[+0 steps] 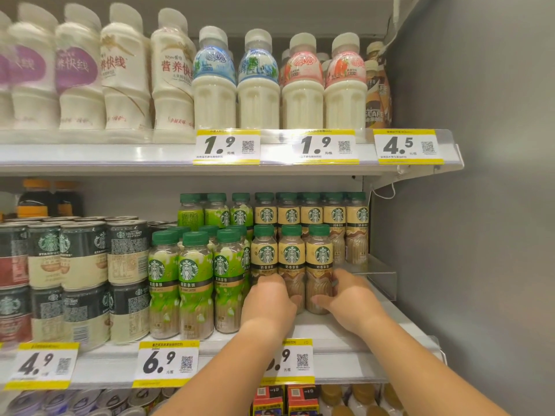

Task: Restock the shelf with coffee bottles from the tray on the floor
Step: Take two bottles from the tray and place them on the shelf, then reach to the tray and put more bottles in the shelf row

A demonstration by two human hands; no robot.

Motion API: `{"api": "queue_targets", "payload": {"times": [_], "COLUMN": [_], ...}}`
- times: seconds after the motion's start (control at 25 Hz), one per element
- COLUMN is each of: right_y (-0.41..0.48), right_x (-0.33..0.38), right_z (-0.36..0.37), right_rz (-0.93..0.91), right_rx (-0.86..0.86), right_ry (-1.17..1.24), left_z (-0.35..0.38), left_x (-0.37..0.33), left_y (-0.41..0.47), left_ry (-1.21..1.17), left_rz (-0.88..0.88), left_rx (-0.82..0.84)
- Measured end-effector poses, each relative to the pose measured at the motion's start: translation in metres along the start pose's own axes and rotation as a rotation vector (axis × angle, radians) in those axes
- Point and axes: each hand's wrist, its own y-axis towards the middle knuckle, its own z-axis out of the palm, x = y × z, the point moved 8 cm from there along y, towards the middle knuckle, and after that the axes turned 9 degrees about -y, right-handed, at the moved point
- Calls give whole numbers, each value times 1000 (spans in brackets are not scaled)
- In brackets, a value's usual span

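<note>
Three green-capped coffee bottles (292, 256) stand upright at the shelf (330, 329) front.

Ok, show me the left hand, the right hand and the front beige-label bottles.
left hand (268, 298): head view, back of the hand.
right hand (351, 295): head view, back of the hand.
front beige-label bottles (291, 255): head view, label of the middle one.

Upper shelf (90, 157), upper tags (226, 146), left to right: 1.9, 1.9, 4.5; QR code on each. Lower shelf (354, 352), lower tags (165, 363): 4.9, 6.9, third shows ".9" only, leading digit hidden. White bottles (174, 70): 营养快线. Brown bottle (375, 112), top right: "CAFE". Cans (49, 253): "STARBUCKS"; grey can (127, 235): "DOUBLESHOT". Green bottles (192, 285): siren logo, 茉莉拿铁. Beige bottles (291, 267): siren logo, 奶香拿铁. Small print illegible
</note>
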Motion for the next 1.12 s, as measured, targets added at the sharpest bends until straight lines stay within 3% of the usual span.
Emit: {"api": "queue_targets", "payload": {"times": [0.32,0.6,0.92,1.12], "right_y": [-31,-111,-215,-279], "right_x": [16,18,-49,-108], "right_z": [-21,-42,18,118], "right_rz": [-13,-179,-192,-172], "right_rx": [23,-90,-164,46], "right_ry": [-301,-534,-591,-609], "left_z": [-12,-34,-4,73], "left_x": [0,-2,72,166], "left_y": [-12,-76,-184,-263], "left_ry": [32,277,437,477], "left_rz": [56,451,579,481], "left_rx": [121,99,68,302]}}
